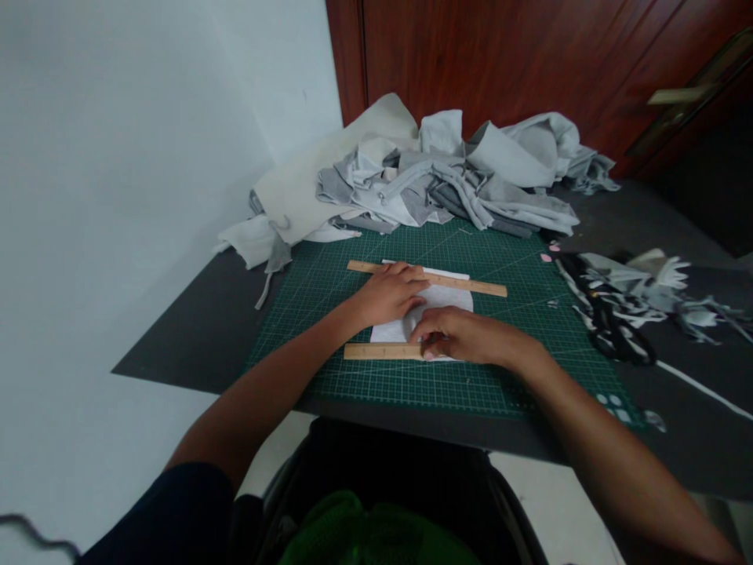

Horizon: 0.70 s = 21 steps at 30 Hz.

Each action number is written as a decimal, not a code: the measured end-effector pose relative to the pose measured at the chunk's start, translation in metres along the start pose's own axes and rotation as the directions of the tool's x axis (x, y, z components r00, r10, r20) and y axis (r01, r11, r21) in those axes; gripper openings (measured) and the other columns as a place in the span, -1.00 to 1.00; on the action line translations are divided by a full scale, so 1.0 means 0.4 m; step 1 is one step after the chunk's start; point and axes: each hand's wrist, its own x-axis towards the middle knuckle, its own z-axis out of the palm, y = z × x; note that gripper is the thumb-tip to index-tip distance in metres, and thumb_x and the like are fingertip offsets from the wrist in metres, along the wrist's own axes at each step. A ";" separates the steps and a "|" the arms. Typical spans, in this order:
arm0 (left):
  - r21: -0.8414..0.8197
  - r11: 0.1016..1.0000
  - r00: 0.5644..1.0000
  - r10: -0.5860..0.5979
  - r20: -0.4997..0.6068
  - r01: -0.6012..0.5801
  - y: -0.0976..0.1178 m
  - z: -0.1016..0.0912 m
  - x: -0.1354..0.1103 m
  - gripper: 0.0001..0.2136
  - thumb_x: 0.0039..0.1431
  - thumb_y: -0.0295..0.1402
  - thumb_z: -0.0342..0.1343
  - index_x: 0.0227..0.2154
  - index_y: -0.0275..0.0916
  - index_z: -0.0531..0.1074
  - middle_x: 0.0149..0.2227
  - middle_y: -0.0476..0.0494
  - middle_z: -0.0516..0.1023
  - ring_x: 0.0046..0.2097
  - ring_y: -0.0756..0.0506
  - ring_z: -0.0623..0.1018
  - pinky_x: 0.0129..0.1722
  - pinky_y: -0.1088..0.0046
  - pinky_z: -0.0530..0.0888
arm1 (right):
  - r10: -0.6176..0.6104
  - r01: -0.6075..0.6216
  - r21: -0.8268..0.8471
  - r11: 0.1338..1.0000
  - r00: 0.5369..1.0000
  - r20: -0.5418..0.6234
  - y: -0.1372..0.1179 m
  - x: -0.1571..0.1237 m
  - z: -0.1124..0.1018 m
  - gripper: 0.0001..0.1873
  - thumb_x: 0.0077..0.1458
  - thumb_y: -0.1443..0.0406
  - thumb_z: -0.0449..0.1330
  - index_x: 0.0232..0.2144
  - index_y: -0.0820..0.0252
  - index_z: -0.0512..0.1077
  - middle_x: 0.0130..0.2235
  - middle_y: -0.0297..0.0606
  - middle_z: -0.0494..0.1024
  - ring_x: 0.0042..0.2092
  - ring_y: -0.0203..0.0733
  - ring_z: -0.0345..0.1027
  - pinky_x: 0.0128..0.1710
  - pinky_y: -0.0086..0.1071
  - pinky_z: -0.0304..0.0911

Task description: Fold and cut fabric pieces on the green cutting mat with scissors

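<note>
A white piece of fabric (pixel 447 300) lies on the green cutting mat (pixel 365 377) between two wooden rulers. My left hand (pixel 385 294) rests flat on the fabric, its fingers stretched toward the far ruler (pixel 476 285). My right hand (pixel 456 335) is curled, its fingertips pressing the right end of the near ruler (pixel 380 351) and the fabric's near edge. What the right fingers pinch, if anything, is hidden.
A heap of grey and white cloth (pixel 423 176) fills the back of the dark table (pixel 176 337). Black-handled scissors (pixel 612 322) and cloth scraps (pixel 647 282) lie to the right. A wooden door (pixel 500 55) stands behind; a white wall is at the left.
</note>
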 end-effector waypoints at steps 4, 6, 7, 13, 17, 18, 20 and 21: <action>-0.008 1.000 1.000 -0.007 0.000 0.007 0.001 0.001 -0.001 -0.67 0.40 -0.21 0.03 0.16 -0.08 0.42 0.24 -0.11 0.39 0.21 -0.23 0.31 0.17 0.15 0.26 | 0.025 -0.025 -0.009 1.000 1.000 -0.017 0.001 0.001 -0.001 -0.88 0.14 0.40 0.29 -0.24 0.15 0.58 -0.28 -0.31 0.59 -0.27 -0.21 0.43 -0.27 -0.40 0.25; -0.003 1.000 1.000 -0.007 0.010 0.007 0.002 0.002 -0.002 -0.66 0.41 -0.23 0.02 0.18 -0.08 0.41 0.26 -0.12 0.37 0.22 -0.23 0.30 0.18 0.15 0.25 | 0.043 -0.043 -0.024 0.999 0.999 -0.018 -0.003 0.000 -0.004 -0.91 0.14 0.38 0.29 -0.26 0.15 0.56 -0.32 -0.33 0.57 -0.31 -0.23 0.41 -0.32 -0.41 0.20; -0.001 1.000 1.000 -0.008 0.013 0.008 0.002 0.002 -0.003 -0.66 0.41 -0.23 0.02 0.18 -0.08 0.40 0.27 -0.13 0.36 0.23 -0.23 0.29 0.19 0.14 0.24 | 0.056 -0.057 -0.028 0.998 0.998 -0.016 -0.005 -0.001 -0.005 -0.91 0.14 0.38 0.29 -0.26 0.15 0.56 -0.34 -0.34 0.56 -0.33 -0.23 0.40 -0.35 -0.41 0.18; -0.030 0.999 0.998 0.044 0.041 -0.043 -0.015 -0.001 -0.009 -0.54 0.35 -0.12 0.07 0.25 -0.10 0.33 0.31 -0.18 0.30 0.29 -0.27 0.23 0.25 0.09 0.19 | 0.125 -0.127 -0.057 0.990 0.992 -0.023 -0.003 -0.013 -0.022 -0.96 0.14 0.33 0.27 -0.32 0.18 0.52 -0.36 -0.33 0.56 -0.35 -0.23 0.40 -0.37 -0.42 0.14; -0.062 0.996 0.995 0.075 0.068 -0.071 -0.025 -0.009 -0.014 -0.37 0.26 0.08 0.11 0.30 -0.10 0.27 0.34 -0.23 0.25 0.32 -0.30 0.19 0.28 0.06 0.14 | 0.183 -0.187 -0.122 0.975 0.982 -0.038 0.016 -0.024 -0.044 -0.92 0.15 0.28 0.25 -0.34 0.16 0.53 -0.36 -0.30 0.59 -0.33 -0.19 0.41 -0.38 -0.41 0.12; -0.063 0.996 0.995 0.074 0.073 -0.070 -0.025 -0.012 -0.015 -0.34 0.25 0.11 0.11 0.30 -0.11 0.27 0.34 -0.23 0.25 0.32 -0.31 0.19 0.28 0.06 0.13 | 0.207 -0.212 -0.133 0.968 0.977 -0.046 0.019 -0.027 -0.049 -0.91 0.14 0.26 0.26 -0.33 0.16 0.54 -0.36 -0.30 0.59 -0.34 -0.19 0.41 -0.39 -0.41 0.12; -0.062 0.996 0.994 0.074 0.080 -0.069 -0.022 -0.017 -0.016 -0.30 0.21 0.15 0.12 0.30 -0.12 0.27 0.34 -0.24 0.26 0.31 -0.31 0.20 0.29 0.07 0.12 | 0.248 -0.254 -0.152 0.955 0.967 -0.055 0.021 -0.032 -0.056 -0.89 0.14 0.24 0.26 -0.33 0.15 0.53 -0.36 -0.29 0.60 -0.35 -0.18 0.41 -0.41 -0.40 0.11; -0.063 0.996 0.994 0.074 0.083 -0.069 -0.021 -0.019 -0.016 -0.28 0.19 0.16 0.13 0.30 -0.12 0.27 0.34 -0.24 0.26 0.31 -0.32 0.20 0.29 0.07 0.12 | 0.261 -0.267 -0.166 0.949 0.964 -0.061 0.019 -0.034 -0.058 -0.89 0.14 0.24 0.27 -0.34 0.15 0.53 -0.36 -0.28 0.60 -0.35 -0.18 0.41 -0.41 -0.40 0.11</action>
